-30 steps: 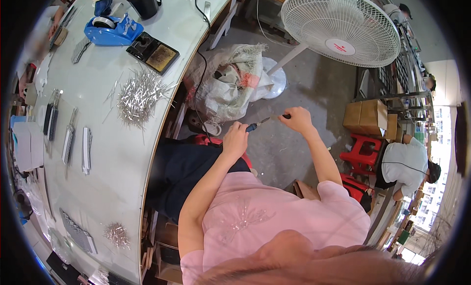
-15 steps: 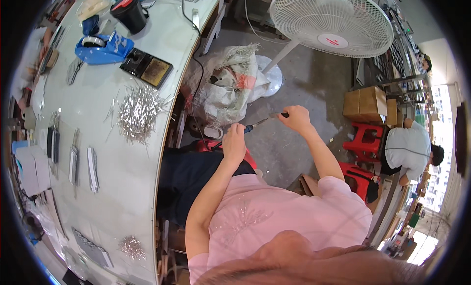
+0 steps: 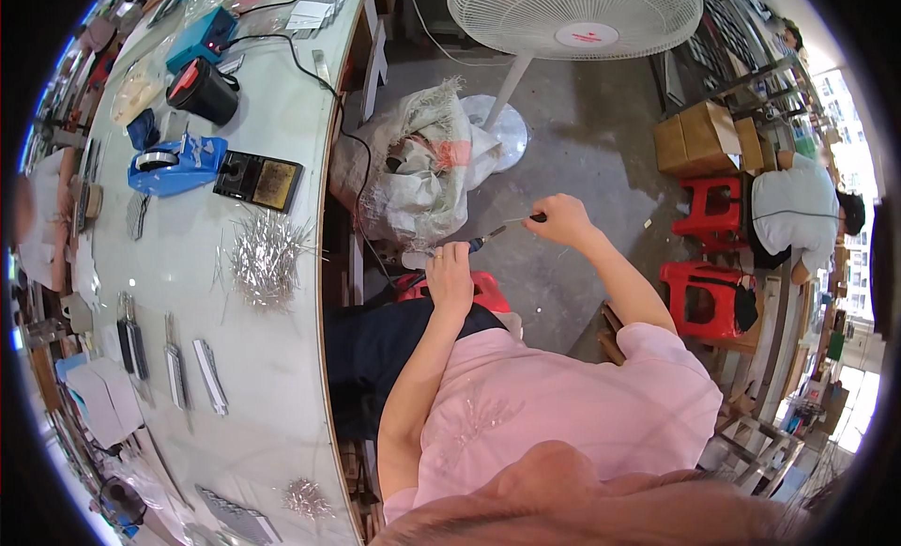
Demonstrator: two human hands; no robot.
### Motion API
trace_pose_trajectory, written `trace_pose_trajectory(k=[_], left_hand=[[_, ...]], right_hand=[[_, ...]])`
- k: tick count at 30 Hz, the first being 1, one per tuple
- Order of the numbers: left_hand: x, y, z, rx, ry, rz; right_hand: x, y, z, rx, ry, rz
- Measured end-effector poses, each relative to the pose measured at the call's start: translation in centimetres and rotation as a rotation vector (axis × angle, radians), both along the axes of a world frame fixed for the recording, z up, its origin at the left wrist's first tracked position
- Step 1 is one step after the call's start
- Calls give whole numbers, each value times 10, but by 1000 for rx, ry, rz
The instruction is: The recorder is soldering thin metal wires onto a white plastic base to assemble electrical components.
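My left hand [image 3: 450,281] is closed around a soldering iron [image 3: 477,245] with a dark blue grip, its tip pointing up and to the right. Pinched in my right hand [image 3: 563,220] is a small knife [image 3: 538,217] with a black handle. Its short thin blade reaches left to the iron's tip; whether they touch is too small to tell. Both hands are in the air, off the right edge of the table, above my lap and the floor. A black cable [image 3: 364,184] runs from the teal soldering station [image 3: 199,41] over the table edge towards the iron.
On the white table [image 3: 272,377] lie bundles of thin metal wires [image 3: 265,260], a blue tape dispenser [image 3: 178,166], a sponge tray [image 3: 261,180] and a black cup [image 3: 204,91]. Beyond my hands stand a woven sack [image 3: 422,189] and a white fan [image 3: 574,25]. Red stools [image 3: 704,297] and another person [image 3: 796,213] are at right.
The view has shifted, so the table's things appear lower and the fan higher. The knife blade is slightly nearer the iron's tip. Both hands keep their holds.
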State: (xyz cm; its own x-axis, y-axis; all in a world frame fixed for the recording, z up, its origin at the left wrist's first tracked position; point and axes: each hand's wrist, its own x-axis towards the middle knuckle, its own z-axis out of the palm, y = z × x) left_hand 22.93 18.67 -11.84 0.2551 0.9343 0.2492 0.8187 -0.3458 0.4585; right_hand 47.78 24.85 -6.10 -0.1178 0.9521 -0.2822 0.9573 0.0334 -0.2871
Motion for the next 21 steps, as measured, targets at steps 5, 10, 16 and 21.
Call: trace_pose_trajectory(k=[5, 10, 16, 21], left_hand=[[1, -2, -12, -131, -173, -64], [-8, -13, -6, -313, -313, -88], [-4, -12, 1, -362, -408, -122], [-11, -13, 0, -324, -391, -121]], right_hand=[[7, -13, 2, 44, 6, -78], [18, -19, -1, 161, -63, -171], [16, -27, 20, 113, 60, -178], [18, -20, 9, 202, 94, -142]])
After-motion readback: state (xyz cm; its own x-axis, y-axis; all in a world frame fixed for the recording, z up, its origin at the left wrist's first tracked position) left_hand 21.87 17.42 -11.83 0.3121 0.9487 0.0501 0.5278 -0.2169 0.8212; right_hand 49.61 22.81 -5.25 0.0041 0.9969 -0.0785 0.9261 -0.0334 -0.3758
